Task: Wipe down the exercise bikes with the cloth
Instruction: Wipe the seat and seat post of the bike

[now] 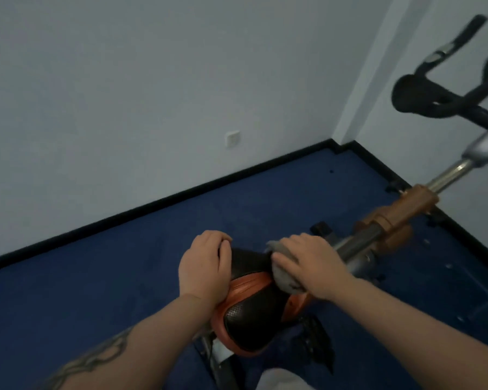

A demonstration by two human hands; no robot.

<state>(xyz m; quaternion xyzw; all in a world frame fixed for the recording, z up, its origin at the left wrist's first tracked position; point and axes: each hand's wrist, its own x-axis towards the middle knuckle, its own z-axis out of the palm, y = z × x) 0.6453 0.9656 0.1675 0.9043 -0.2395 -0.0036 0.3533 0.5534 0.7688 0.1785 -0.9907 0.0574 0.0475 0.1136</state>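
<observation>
An exercise bike stands in front of me, its black and orange saddle low in the middle of the view. My left hand grips the saddle's left side with curled fingers. My right hand presses a grey cloth against the saddle's nose, fingers curled over the cloth. The bike's orange and silver frame tube runs up to the right to the black handlebars.
Blue carpet covers the floor, edged by a black skirting board along pale walls. A white wall socket sits on the left wall. A black pedal hangs below the saddle. The room corner lies behind the bike.
</observation>
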